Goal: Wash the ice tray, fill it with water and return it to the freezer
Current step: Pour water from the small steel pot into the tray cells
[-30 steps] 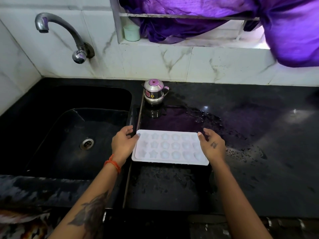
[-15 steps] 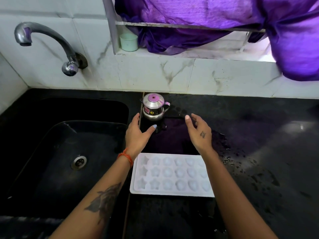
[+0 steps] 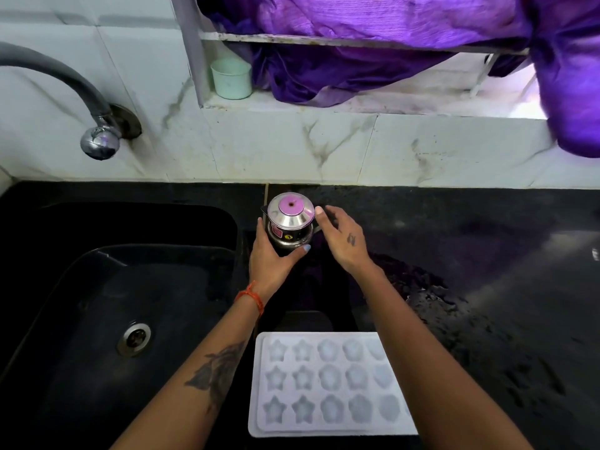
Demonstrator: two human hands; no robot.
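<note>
Our left fingers (image 3: 259, 227) curve around the left flank of the small steel pot (image 3: 290, 222), thumb crossing its lower front, so the left hand (image 3: 271, 254) grips it; our right fingers (image 3: 319, 211) reach the rim of the pink-topped lid with the rest of the right hand (image 3: 342, 243) loosely spread, and we cannot tell whether they have closed on anything. Reading from the left of the frame: the curved tap (image 3: 97, 138) at upper left, the black sink (image 3: 97, 368) with its drain (image 3: 136, 339) below, then the pot at centre on the wet black counter (image 3: 487, 254). The white ice tray (image 3: 324, 381) lies flat at lower centre, well apart from both hands and back toward our body, its long axis running left to right across the frame, partly under our right forearm. We judge the pot is meant for filling; to pour, it must travel down the frame from the fingers to the tray, and the left hand, already holding it, is better placed.
</note>
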